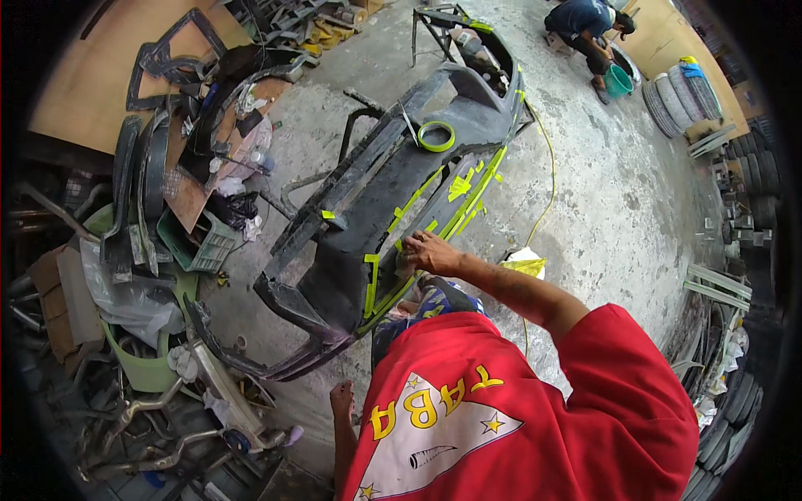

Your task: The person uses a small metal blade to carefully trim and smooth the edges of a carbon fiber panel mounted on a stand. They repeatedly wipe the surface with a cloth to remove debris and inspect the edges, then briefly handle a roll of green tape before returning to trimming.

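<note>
A black car bumper lies lengthwise before me, with strips of yellow-green masking tape along its openings and lower edge. My right hand rests on the taped lower part, fingers bent and pressed down. Something small and greyish shows under the fingertips, too hidden to name. Near the bumper's close end, my left hand hangs low beside my red shirt, away from the bumper; its fingers are mostly hidden. A roll of yellow-green tape lies on top of the bumper farther along.
Left of the bumper are a green crate, a pale green tub and piled metal pipes and car parts. A yellow cord runs over the concrete floor. Far right, another person bends by a green bucket, near stacked tyres.
</note>
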A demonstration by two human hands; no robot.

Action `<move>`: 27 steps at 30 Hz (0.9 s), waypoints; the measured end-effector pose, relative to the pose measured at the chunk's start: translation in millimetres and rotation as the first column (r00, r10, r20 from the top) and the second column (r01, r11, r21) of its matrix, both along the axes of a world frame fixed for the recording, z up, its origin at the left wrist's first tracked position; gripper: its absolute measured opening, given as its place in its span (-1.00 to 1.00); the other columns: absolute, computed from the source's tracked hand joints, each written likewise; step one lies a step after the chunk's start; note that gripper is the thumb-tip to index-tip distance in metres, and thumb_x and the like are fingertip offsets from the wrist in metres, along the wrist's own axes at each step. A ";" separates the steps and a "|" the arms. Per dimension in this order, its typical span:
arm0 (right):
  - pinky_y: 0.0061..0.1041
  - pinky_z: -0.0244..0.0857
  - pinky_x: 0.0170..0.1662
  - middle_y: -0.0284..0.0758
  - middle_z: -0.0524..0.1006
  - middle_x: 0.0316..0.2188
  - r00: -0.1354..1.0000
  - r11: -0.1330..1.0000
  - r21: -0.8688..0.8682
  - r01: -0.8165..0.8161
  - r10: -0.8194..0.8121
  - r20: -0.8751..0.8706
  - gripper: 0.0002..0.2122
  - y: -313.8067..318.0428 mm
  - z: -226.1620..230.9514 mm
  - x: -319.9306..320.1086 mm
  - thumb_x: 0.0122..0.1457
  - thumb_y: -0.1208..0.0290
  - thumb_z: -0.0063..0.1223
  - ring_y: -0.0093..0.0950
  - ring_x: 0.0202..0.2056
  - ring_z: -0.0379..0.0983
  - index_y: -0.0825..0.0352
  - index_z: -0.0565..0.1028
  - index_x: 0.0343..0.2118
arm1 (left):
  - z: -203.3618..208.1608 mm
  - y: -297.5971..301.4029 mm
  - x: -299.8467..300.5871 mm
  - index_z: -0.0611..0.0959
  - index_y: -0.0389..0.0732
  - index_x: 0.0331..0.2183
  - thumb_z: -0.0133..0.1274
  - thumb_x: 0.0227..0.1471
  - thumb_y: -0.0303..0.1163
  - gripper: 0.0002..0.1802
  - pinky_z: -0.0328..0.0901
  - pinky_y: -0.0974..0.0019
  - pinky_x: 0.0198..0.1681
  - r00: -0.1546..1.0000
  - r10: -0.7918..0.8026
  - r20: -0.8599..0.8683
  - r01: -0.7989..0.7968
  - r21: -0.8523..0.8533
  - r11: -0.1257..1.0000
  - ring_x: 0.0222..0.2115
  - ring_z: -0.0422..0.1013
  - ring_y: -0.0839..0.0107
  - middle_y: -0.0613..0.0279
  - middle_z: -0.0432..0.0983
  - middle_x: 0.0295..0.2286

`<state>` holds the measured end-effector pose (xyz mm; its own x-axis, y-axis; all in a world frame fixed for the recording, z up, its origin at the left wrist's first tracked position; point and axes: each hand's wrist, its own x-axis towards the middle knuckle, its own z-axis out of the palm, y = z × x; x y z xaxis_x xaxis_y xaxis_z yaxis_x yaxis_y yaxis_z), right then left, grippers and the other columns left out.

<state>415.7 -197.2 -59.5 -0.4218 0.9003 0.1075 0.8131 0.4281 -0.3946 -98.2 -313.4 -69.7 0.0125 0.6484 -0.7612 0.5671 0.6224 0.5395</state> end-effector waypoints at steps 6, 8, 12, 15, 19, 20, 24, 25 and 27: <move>-0.11 0.41 0.02 -0.15 0.38 -0.02 0.974 0.967 -0.122 0.222 -0.227 -0.024 -0.68 -22.3 -23.5 -28.6 0.13 0.40 0.11 -0.08 -0.02 0.43 0.02 0.55 -0.02 | -33.3 -6.4 -16.4 0.50 -0.33 -0.59 0.08 0.26 -0.10 -0.47 0.22 0.03 -0.45 0.921 -0.388 -0.023 0.383 0.222 0.897 -0.63 0.37 0.19 0.06 0.31 -0.72; -0.10 0.38 0.03 -0.16 0.38 -0.02 0.970 0.957 -0.158 0.243 -0.238 0.048 -0.63 -29.3 -21.4 -22.0 0.11 0.37 0.15 -0.09 -0.02 0.42 -0.01 0.54 0.03 | -41.8 -8.3 -15.8 0.52 -0.33 -0.57 0.08 0.26 -0.10 -0.48 0.23 0.03 -0.45 0.911 -0.410 -0.050 0.410 0.219 0.885 -0.62 0.37 0.11 0.01 0.36 -0.69; -0.06 0.31 0.09 -0.16 0.38 0.04 0.992 0.975 -0.191 0.114 -0.122 -0.032 -0.50 -25.7 4.8 -12.7 0.08 0.31 0.27 -0.11 0.04 0.40 -0.01 0.51 0.15 | -49.7 -26.8 -32.6 0.52 -0.38 -0.55 0.09 0.25 -0.09 -0.47 0.24 0.01 -0.42 0.872 -0.464 -0.157 0.482 0.441 0.757 -0.57 0.38 0.04 -0.07 0.41 -0.63; -0.06 0.32 0.10 -0.14 0.38 0.07 0.992 0.979 -0.188 0.074 -0.092 -0.088 -0.45 -20.9 11.2 10.2 0.02 0.31 0.36 -0.07 0.06 0.40 0.03 0.50 0.15 | -46.2 -35.2 -11.8 0.52 -0.38 -0.55 0.08 0.23 -0.09 -0.47 0.24 0.01 -0.42 0.901 -0.414 -0.133 0.430 0.411 0.804 -0.58 0.38 0.08 -0.06 0.41 -0.64; -0.11 0.37 0.08 -0.11 0.37 0.07 0.982 0.953 -0.303 -0.010 -0.048 -0.183 -0.46 -11.1 10.1 41.1 0.00 0.36 0.40 -0.05 0.03 0.43 0.15 0.49 0.10 | -25.4 -38.2 46.2 0.54 -0.38 -0.54 0.07 0.20 -0.09 -0.49 0.27 0.03 -0.41 0.942 -0.285 -0.180 0.304 0.090 0.948 -0.58 0.41 0.13 -0.03 0.44 -0.65; -0.14 0.37 0.08 -0.10 0.37 0.06 0.978 0.960 -0.269 -0.074 0.018 -0.206 -0.49 -7.1 12.1 48.7 0.03 0.38 0.38 -0.06 0.01 0.45 0.18 0.48 0.08 | -21.3 -37.3 61.3 0.55 -0.37 -0.53 0.07 0.19 -0.08 -0.49 0.28 0.03 -0.41 0.951 -0.248 -0.184 0.263 0.058 0.963 -0.58 0.42 0.14 -0.02 0.45 -0.64; -0.10 0.39 0.09 -0.11 0.38 0.06 0.933 0.944 -0.244 -0.221 0.132 -0.335 -0.49 12.2 5.9 70.0 0.09 0.36 0.35 -0.04 0.02 0.45 0.18 0.47 0.13 | -26.3 -59.6 94.6 0.61 -0.36 -0.48 0.07 0.19 -0.05 -0.50 0.31 0.04 -0.39 0.952 -0.241 -0.190 0.273 0.161 0.948 -0.56 0.46 0.18 0.02 0.49 -0.64; -0.10 0.39 0.08 -0.10 0.38 0.06 0.925 0.941 -0.254 -0.224 0.123 -0.360 -0.50 17.8 7.1 78.0 0.10 0.36 0.34 -0.03 0.02 0.45 0.19 0.47 0.13 | -22.3 -61.0 107.0 0.61 -0.36 -0.47 0.07 0.19 -0.05 -0.50 0.31 0.05 -0.40 0.952 -0.232 -0.202 0.267 0.169 0.949 -0.57 0.46 0.19 0.03 0.49 -0.64; -0.09 0.39 0.08 -0.08 0.37 0.06 0.916 0.934 -0.287 -0.213 0.088 -0.392 -0.50 26.6 8.4 102.8 0.11 0.35 0.34 -0.01 0.02 0.45 0.20 0.46 0.13 | -6.3 -60.7 152.2 0.63 -0.36 -0.44 0.07 0.20 -0.04 -0.50 0.31 0.08 -0.42 0.961 -0.155 -0.228 0.184 0.112 0.976 -0.59 0.45 0.23 0.07 0.49 -0.65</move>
